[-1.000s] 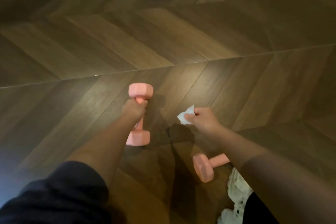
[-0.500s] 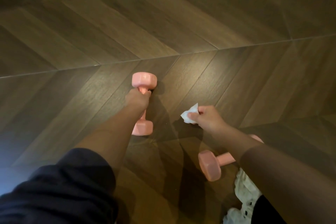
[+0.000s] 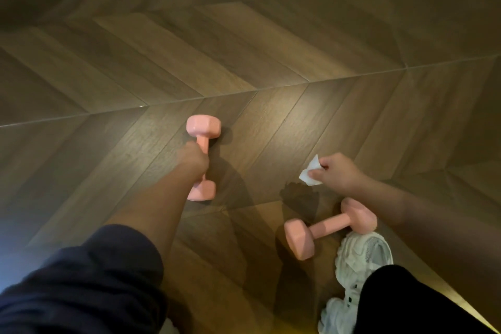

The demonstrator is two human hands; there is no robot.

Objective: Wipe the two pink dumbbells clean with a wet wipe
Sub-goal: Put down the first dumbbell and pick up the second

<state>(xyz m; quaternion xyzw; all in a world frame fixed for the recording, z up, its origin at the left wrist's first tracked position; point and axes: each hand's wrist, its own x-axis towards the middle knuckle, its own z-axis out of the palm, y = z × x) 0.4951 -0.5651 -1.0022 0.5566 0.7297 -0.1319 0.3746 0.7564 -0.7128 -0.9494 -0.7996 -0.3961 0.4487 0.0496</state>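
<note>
The chevron wood floor (image 3: pixel 271 49) lies bare beyond and left of the left dumbbell (image 3: pixel 203 127), whose handle the left hand (image 3: pixel 193 161) covers. A bare strip separates it from the right dumbbell (image 3: pixel 325 226). The right hand (image 3: pixel 339 175), pinching a wet wipe (image 3: pixel 309 175), hangs just beyond that dumbbell. A white sneaker (image 3: pixel 363 255) obstructs its near side.

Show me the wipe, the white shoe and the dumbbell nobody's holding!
wipe (image 3: pixel 306 177), head view, its white middle.
white shoe (image 3: pixel 363 252), head view, its toe.
free dumbbell (image 3: pixel 329 226), head view, its handle.
</note>
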